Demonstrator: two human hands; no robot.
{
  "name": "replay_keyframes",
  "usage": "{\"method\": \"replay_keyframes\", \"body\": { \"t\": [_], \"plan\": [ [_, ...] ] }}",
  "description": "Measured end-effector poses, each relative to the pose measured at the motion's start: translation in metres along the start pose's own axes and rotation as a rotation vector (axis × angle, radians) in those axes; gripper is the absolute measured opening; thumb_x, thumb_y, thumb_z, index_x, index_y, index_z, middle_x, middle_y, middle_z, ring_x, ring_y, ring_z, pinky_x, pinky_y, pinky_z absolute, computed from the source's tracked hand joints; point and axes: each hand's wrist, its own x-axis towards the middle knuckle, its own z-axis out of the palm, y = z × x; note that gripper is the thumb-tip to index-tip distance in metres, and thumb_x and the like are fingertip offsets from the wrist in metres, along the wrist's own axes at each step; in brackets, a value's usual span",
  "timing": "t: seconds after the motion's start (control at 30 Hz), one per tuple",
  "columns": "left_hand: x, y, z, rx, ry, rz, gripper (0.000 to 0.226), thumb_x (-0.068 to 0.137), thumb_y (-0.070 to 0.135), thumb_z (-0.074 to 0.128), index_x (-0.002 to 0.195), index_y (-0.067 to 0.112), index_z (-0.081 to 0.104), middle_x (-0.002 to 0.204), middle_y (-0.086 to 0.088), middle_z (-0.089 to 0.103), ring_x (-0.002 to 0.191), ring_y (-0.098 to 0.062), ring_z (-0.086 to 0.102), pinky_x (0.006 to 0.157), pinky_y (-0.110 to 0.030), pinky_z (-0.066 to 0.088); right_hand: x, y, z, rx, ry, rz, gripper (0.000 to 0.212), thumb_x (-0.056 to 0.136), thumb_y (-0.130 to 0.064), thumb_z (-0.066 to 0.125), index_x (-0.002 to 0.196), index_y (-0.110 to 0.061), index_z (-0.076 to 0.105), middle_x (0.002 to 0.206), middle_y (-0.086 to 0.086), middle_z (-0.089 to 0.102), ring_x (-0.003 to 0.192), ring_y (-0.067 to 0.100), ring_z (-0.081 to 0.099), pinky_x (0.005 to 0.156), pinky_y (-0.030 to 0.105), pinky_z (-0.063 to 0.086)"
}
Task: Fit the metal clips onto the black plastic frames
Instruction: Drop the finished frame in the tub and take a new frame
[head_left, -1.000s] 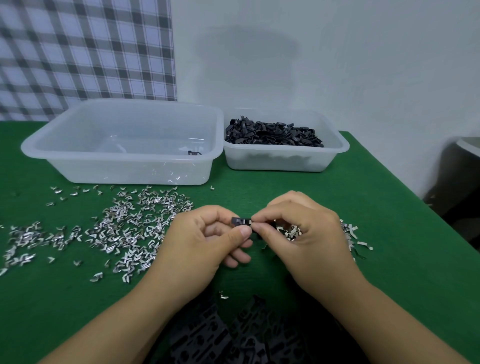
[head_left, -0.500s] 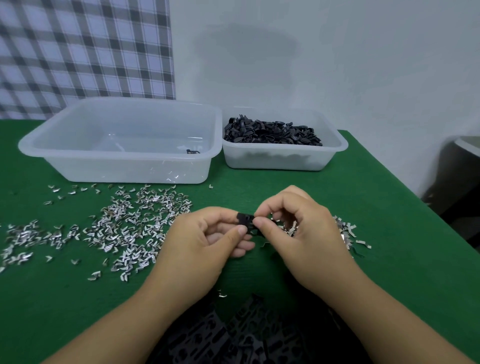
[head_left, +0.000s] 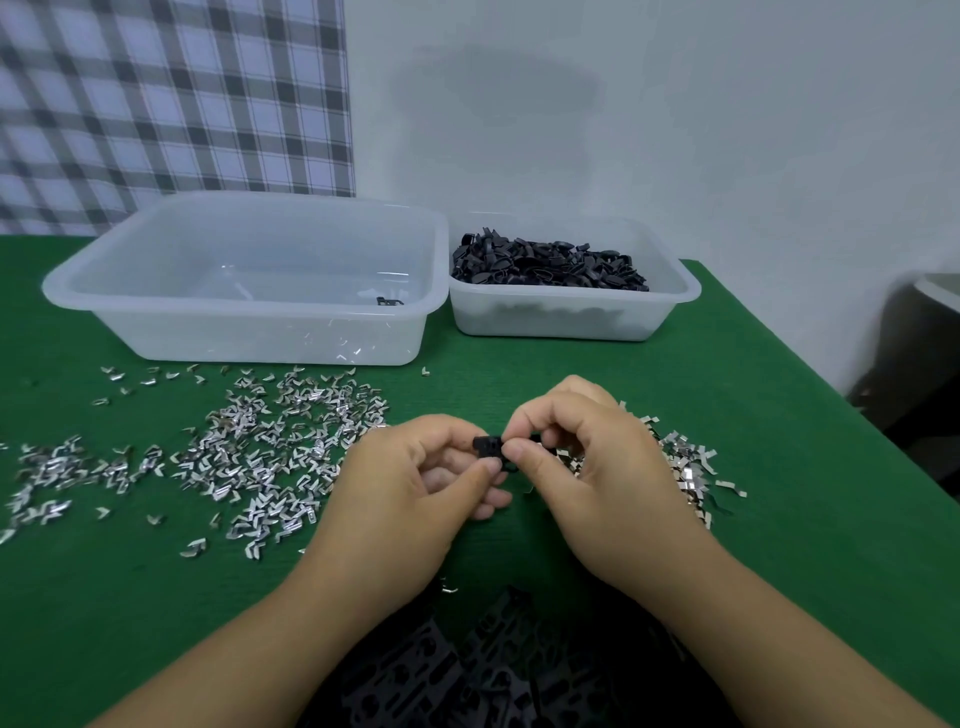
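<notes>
A small black plastic frame (head_left: 490, 446) is pinched above the green worktop (head_left: 727, 441) between a person's left hand (head_left: 415, 486) and right hand (head_left: 597, 467), the fingers of both curled narrowly round it. Most of the part is hidden by thumb and forefinger, and whether a clip sits on it cannot be made out. Loose metal clips (head_left: 260, 452) lie scattered across the worktop to the left, with a second patch (head_left: 685, 470) partly hidden behind the right hand. Beyond stand two translucent tubs, touching side by side: the smaller tub (head_left: 566, 325) is heaped with black frames (head_left: 545, 262), the larger tub (head_left: 156, 291) holds one dark piece (head_left: 388, 301) too small to identify. At the bottom edge a dark patterned fabric (head_left: 441, 675) is cut off.
</notes>
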Motion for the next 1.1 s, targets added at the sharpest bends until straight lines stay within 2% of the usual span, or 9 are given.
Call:
{"method": "replay_keyframes", "body": {
  "t": [0.23,0.37,0.47,0.57,0.67,0.83,0.93,1.03,1.1],
  "plan": [
    [0.000,0.001,0.000,-0.033,0.002,-0.016,0.024,0.080,-0.005,0.066,0.074,0.018,0.072,0.066,-0.007,0.073,0.064,-0.019,0.073,0.058,-0.019,0.056,0.003,0.000,-0.001,-0.004,-0.017,-0.025,0.014,0.079,-0.012,0.069,0.074,-0.025,0.065,0.072,-0.009,0.050,0.077,0.007,0.046,0.070,0.013,0.033],
    [0.004,0.000,0.000,-0.099,0.117,-0.051,0.024,0.082,-0.005,0.064,0.080,0.017,0.071,0.067,-0.011,0.072,0.063,-0.019,0.073,0.055,-0.018,0.055,0.007,0.006,-0.017,0.098,0.024,0.025,0.014,0.079,-0.010,0.069,0.081,-0.024,0.071,0.070,-0.013,0.053,0.071,0.000,0.051,0.068,0.009,0.037],
    [0.006,-0.003,-0.003,-0.105,0.160,-0.052,0.029,0.084,-0.004,0.062,0.096,0.021,0.068,0.067,-0.011,0.072,0.067,-0.018,0.073,0.058,-0.016,0.055,0.004,0.013,-0.027,-0.075,-0.079,0.052,0.014,0.081,-0.015,0.068,0.085,-0.028,0.072,0.078,-0.015,0.057,0.083,0.002,0.051,0.079,0.019,0.040],
    [0.006,-0.004,-0.004,-0.054,0.162,-0.040,0.028,0.086,-0.003,0.060,0.094,0.023,0.067,0.065,-0.006,0.071,0.067,-0.016,0.072,0.060,-0.018,0.056,0.001,0.015,-0.024,-0.266,-0.258,0.047,0.010,0.084,-0.025,0.066,0.088,-0.031,0.071,0.086,-0.018,0.057,0.093,0.009,0.046,0.088,0.028,0.036],
    [0.007,-0.005,-0.003,-0.051,0.173,-0.056,0.026,0.087,-0.005,0.056,0.093,0.019,0.065,0.059,-0.002,0.068,0.065,-0.013,0.071,0.061,-0.018,0.056,0.001,0.015,-0.018,-0.355,-0.298,0.025,0.008,0.084,-0.028,0.065,0.089,-0.030,0.070,0.088,-0.013,0.058,0.092,0.011,0.044,0.089,0.031,0.035],
    [0.007,-0.005,-0.002,0.024,0.154,-0.053,0.023,0.088,-0.001,0.058,0.090,0.020,0.066,0.058,0.003,0.065,0.059,-0.011,0.068,0.060,-0.019,0.056,0.003,0.016,-0.013,-0.369,-0.324,-0.009,0.003,0.084,-0.026,0.065,0.084,-0.029,0.066,0.083,-0.013,0.053,0.089,0.010,0.043,0.086,0.023,0.030],
    [0.005,-0.005,-0.003,0.066,0.145,-0.037,0.025,0.087,0.000,0.059,0.090,0.025,0.065,0.058,0.004,0.064,0.057,-0.012,0.067,0.056,-0.021,0.055,0.004,0.017,-0.010,-0.365,-0.328,-0.032,0.008,0.086,-0.023,0.060,0.080,-0.028,0.059,0.084,-0.011,0.054,0.087,0.011,0.043,0.078,0.022,0.029],
    [0.004,-0.005,-0.004,0.124,0.130,-0.002,0.031,0.085,0.003,0.060,0.088,0.034,0.064,0.058,0.005,0.064,0.056,-0.013,0.067,0.053,-0.020,0.051,0.002,0.017,-0.010,-0.243,-0.190,-0.010,0.013,0.087,-0.018,0.059,0.080,-0.028,0.054,0.077,-0.013,0.056,0.076,0.002,0.046,0.066,0.014,0.030],
    [0.004,-0.006,-0.004,0.148,0.127,0.011,0.034,0.085,0.004,0.060,0.087,0.038,0.064,0.059,0.006,0.063,0.056,-0.011,0.066,0.051,-0.019,0.050,0.001,0.016,-0.010,-0.126,-0.104,0.016,0.014,0.086,-0.014,0.060,0.089,-0.028,0.059,0.073,-0.010,0.058,0.068,-0.001,0.048,0.062,0.009,0.033]
  ]
}}
